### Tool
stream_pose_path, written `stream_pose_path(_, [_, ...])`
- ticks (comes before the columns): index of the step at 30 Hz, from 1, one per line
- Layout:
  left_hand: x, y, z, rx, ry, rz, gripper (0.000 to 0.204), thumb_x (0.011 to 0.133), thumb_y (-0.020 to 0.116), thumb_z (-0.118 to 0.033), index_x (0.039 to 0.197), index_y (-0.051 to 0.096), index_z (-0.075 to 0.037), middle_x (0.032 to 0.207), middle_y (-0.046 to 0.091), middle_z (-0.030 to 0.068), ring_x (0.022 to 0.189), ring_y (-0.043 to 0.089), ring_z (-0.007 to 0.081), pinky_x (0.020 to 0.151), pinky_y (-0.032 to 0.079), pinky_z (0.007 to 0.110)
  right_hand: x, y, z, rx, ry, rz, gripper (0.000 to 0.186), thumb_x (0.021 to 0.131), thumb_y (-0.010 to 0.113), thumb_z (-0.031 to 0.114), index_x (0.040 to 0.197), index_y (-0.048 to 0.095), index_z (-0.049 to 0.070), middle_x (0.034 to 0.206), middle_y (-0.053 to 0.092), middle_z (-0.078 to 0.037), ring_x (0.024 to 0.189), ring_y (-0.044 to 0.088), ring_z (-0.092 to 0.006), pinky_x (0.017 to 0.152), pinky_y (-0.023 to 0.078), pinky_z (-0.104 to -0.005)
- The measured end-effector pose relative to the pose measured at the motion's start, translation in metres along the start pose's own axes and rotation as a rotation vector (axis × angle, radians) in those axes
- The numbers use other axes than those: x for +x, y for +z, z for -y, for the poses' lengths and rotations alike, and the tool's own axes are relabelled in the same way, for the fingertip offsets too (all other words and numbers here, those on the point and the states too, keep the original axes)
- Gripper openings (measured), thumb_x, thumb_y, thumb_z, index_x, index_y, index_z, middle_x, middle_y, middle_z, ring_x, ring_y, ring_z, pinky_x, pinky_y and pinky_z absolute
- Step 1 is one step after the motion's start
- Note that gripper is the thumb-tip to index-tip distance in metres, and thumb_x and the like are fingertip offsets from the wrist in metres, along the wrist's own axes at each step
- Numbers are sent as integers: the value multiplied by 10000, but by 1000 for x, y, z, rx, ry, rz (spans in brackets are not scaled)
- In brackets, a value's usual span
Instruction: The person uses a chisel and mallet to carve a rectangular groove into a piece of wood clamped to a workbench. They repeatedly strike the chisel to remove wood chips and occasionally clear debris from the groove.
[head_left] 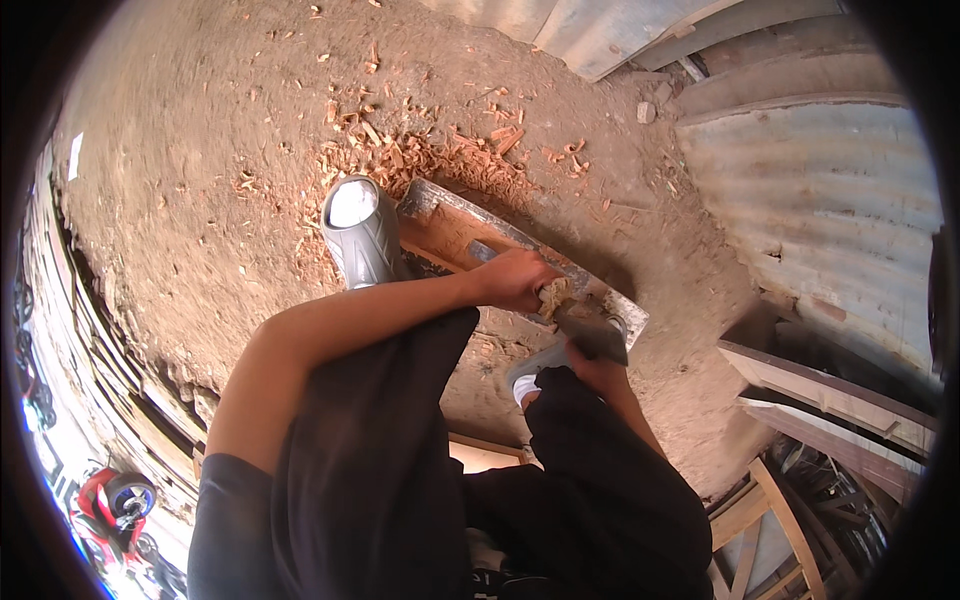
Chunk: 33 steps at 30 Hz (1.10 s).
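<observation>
My left hand point(515, 280) is closed round a piece of wood point(555, 295) whose pale, rough end sticks out on the right of the fist. My right hand point(600, 372) grips a tool with a broad, dark blade point(595, 337); the blade lies right against that pale end, and its handle is hidden. Both hands are over a long wooden block point(440, 228) with worn, whitish edges, which lies slanting on the ground between my feet. A small grey piece point(484, 251) shows beside my left knuckles; its kind is unclear.
Wood shavings point(470, 160) are heaped past the block. My left foot wears a grey clog point(362, 240). Corrugated metal sheets point(810, 190) and stacked boards point(830, 385) stand on the right. A wooden frame point(765, 530) is at lower right, a red motorcycle point(105, 505) at far lower left.
</observation>
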<state>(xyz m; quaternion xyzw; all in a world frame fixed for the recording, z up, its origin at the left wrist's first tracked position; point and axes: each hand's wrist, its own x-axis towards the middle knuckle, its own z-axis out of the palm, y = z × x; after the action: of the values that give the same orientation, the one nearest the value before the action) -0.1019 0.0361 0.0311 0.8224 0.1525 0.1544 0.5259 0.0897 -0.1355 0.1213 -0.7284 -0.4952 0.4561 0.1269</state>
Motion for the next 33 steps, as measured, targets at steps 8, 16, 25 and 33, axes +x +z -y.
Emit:
stream_pose_path(8, [-2, 3, 3, -38, -30, 23, 240, 664, 696, -75, 904, 697, -79, 771, 687, 185, 760, 682, 411, 667, 536, 502, 4, 7, -22, -85, -226, -14, 265, 877, 766, 93, 1120, 705, 5, 1002, 723, -130, 928, 705, -240, 838, 554, -382])
stream_pose_path(16, [2, 1, -1, -38, -11, 25, 234, 667, 705, -86, 901, 694, -82, 772, 689, 179, 758, 683, 407, 660, 532, 499, -1, 8, -26, -81, -146, -71, 239, 886, 772, 110, 1093, 722, 3, 1012, 730, -143, 911, 709, -230, 816, 558, -368])
stream_pose_path(25, [1, -2, -1, -25, -41, 30, 234, 654, 691, -79, 888, 686, -73, 750, 674, 182, 746, 673, 413, 646, 519, 505, -1, 18, -43, -11, -78, -109, 253, 887, 756, 107, 1130, 731, 45, 1060, 726, -144, 1020, 694, -334, 882, 552, -413])
stream_pose_path(33, [0, -3, 2, -39, -65, 31, 238, 654, 698, -72, 890, 678, -52, 754, 674, 192, 750, 670, 422, 639, 514, 507, 0, 25, -11, 389, 219, -69, 148, 955, 718, 118, 1047, 672, 11, 830, 664, -37, 698, 621, -142, 623, 498, -315])
